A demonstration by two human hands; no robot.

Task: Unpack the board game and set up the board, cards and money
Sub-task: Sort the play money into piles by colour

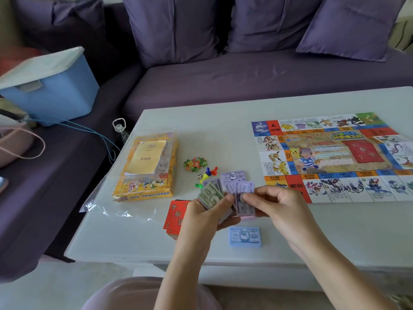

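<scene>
Head | left hand (205,214) grips money (211,194) | right hand (279,204) pinches note (243,204) (purple)

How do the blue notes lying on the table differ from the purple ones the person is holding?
The blue notes lie flat on the table in a neat stack, with no hand on them; the purple notes are loosely fanned, gripped by the left hand and pinched by the right hand. The blue notes read 500, the purple notes 5000. Both are small rectangular play money of similar design.
</scene>
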